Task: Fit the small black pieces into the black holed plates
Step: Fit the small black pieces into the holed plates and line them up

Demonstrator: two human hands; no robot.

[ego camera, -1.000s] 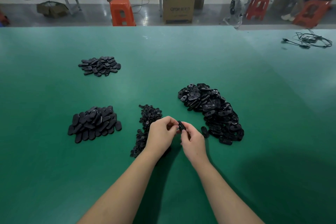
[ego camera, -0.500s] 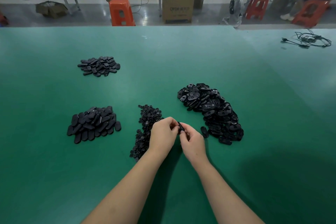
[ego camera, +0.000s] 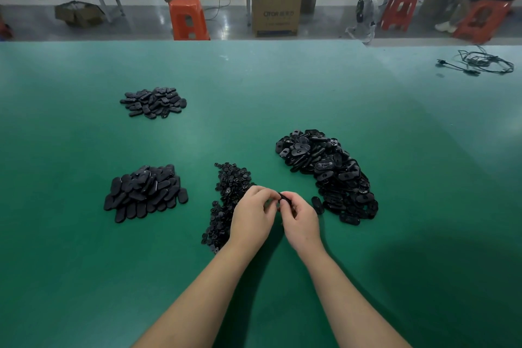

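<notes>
Both hands meet over the green table, pinching one black plate between curled fingertips: left hand at its 9 o'clock, right hand at 5. The heap of small pieces lies touching under the left hand; the plate pile sits at 2 o'clock. Bare tabletop spreads toward 6.

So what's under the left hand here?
The left hand covers the near right part of the pile of small black pieces on the green table. How many pieces lie beneath it is hidden.
</notes>
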